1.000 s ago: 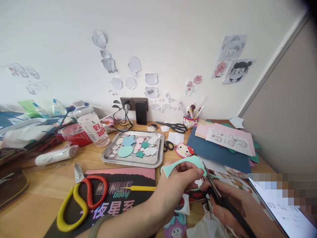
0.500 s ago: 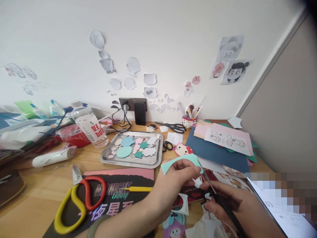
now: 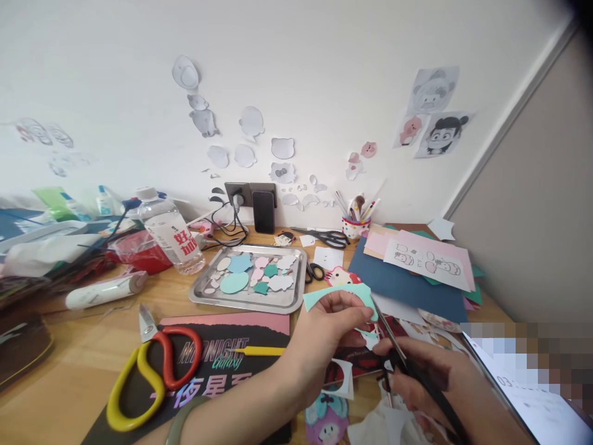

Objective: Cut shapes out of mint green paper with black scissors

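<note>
A mint green paper piece with a curved inner edge is pinched in my left hand. My right hand grips black-handled scissors, whose blades point up and left to the right end of the paper. Below the hands lie white paper scraps and a purple and blue cartoon figure. Beyond my left hand, a metal tray holds several cut shapes in mint, blue, pink and white. Between hands and tray is a red-bowed cat cutout.
Red and yellow handled scissors and a yellow tool lie on a black folder. A plastic bottle stands left. Blue and pink sheets lie right, beside a lit screen. A phone leans at the wall.
The view has shifted slightly, so the desk items appear a little further right. The mint paper has tilted slightly in my left hand, and the scissors have turned a little.
</note>
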`<state>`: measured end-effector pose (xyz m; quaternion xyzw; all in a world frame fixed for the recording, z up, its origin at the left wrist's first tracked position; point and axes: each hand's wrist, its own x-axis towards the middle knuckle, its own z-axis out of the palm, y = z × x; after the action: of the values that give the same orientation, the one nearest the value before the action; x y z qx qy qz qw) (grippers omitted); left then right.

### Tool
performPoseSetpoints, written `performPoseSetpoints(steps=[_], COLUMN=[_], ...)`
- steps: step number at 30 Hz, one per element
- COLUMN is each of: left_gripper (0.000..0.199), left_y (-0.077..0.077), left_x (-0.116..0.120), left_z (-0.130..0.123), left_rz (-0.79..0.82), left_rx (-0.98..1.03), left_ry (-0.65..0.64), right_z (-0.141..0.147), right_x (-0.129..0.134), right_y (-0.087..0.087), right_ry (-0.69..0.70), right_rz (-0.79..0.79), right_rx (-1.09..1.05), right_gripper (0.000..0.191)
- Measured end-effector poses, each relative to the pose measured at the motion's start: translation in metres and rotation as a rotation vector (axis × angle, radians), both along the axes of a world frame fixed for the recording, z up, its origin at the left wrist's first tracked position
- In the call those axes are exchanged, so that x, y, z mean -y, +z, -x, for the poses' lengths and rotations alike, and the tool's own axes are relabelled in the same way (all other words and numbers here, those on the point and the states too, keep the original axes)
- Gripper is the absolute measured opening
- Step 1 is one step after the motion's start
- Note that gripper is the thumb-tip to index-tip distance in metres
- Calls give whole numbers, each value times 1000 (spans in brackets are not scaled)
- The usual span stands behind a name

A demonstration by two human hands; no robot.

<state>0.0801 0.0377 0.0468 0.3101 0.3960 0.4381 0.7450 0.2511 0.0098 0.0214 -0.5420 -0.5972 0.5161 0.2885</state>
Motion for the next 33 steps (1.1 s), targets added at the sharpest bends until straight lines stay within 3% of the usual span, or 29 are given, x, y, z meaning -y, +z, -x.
performPoseSetpoints(steps=[6, 12, 16, 23, 27, 33], left_gripper=[19, 20, 20, 20, 15, 18], left_y=[3, 5, 4, 6, 6, 6], left_x=[1, 1, 2, 2, 1, 1], left_z=[-1, -2, -1, 0, 0, 0], left_rz=[19, 45, 35, 68, 25, 32], left_rx=[-32, -42, -22, 7, -22, -16], left_ry=[-44, -70, -91, -97, -90, -89], right_z=[-8, -9, -9, -4, 2, 3], right_x=[-5, -6, -5, 4, 6, 9], right_y=[3, -4, -10, -2, 6, 3], right_ry=[246, 242, 248, 69, -11, -96], right_rz=[-233, -215, -261, 36, 62, 99], right_rx=[17, 63, 53, -62, -43, 92], right_gripper=[27, 21, 28, 38, 30, 31])
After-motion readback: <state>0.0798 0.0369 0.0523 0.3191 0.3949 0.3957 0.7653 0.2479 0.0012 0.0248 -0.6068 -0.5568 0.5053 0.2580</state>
